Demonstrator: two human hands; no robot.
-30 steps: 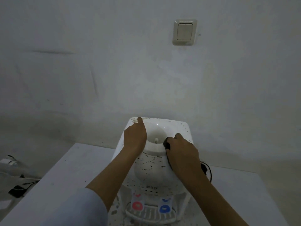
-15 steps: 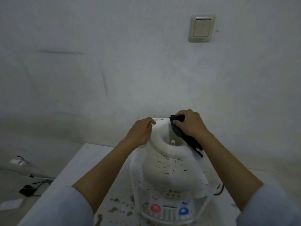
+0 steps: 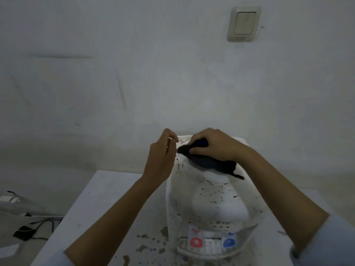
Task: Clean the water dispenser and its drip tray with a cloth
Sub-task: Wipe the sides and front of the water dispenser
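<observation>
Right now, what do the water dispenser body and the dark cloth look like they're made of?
Water dispenser: likely moulded plastic, white with a smooth, slightly glossy finish and rounded seamless curves, speckled with dark grime.
Dark cloth: seemingly soft fabric, matte, nearly black; it drapes limply over the top rim under the right hand. The weave is too dim to tell.

Left hand curled; right hand gripping

Right hand with dark cloth now at the dispenser's rear top edge, off the right rim of the well. Left hand lifted off the top's left edge, fingers loosely curled beside it.
</observation>
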